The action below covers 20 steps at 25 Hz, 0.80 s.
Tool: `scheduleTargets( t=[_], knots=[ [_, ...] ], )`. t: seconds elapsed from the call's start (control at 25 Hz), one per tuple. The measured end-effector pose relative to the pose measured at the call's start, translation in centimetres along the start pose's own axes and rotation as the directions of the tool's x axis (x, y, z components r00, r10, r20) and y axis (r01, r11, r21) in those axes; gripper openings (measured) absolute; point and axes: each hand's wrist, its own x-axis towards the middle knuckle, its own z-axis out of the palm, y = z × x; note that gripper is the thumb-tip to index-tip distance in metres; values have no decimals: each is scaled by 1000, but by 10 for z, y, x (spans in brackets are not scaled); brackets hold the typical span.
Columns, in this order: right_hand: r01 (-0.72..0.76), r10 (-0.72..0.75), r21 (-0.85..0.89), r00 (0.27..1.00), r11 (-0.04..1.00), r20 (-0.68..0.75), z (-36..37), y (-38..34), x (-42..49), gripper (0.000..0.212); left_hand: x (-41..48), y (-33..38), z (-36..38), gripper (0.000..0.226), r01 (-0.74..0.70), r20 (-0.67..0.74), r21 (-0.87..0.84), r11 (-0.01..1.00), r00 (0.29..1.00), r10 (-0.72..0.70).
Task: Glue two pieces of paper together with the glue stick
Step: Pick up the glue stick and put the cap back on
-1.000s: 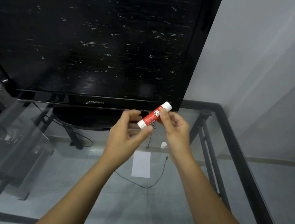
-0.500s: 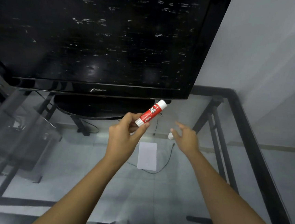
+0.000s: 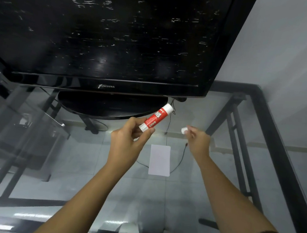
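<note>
Paper (image 3: pixel 159 160): lies flat on the glass table (image 3: pixel 188 197), between my wrists.
My left hand (image 3: pixel 126 142): pinches the glue stick (image 3: pixel 156 117) by its lower end, tilted up-right.
My right hand (image 3: pixel 198 140): fingertips reach the white cap (image 3: pixel 184 130); grip unclear.
Television (image 3: pixel 107 38): stands behind.

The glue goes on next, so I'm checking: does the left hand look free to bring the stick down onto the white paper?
Probably yes: the left hand holds the glue stick just above and left of the paper, with nothing between them.
</note>
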Motion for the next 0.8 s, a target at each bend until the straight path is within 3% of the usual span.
scheduleTargets(
  t=[0.08,0.12,0.2,0.36,0.64,0.8],
  knots=[
    [-124,131,503,991,855,23,-16,-29,-11,26,4,5,3,23,7,3,-35,999,1000,-6],
    [-149,134,634,988,759,71,-25,-43,-19,25,5,9,6,22,7,10,-56,998,1000,-7],
    [-141,97,729,990,670,102,-40,-62,-36,26,7,18,11,22,19,33,-115,993,999,-16],
    [-62,26,796,998,602,58,-64,-83,-57,27,5,25,17,24,-6,100,-135,991,995,19],
    [60,-151,635,984,770,90,-99,-88,-41,28,15,23,5,41,-92,192,-38,995,977,98],
    [86,-186,634,978,768,92,-94,-91,-40,29,21,24,5,40,-145,151,-12,989,978,145]
  ],
)
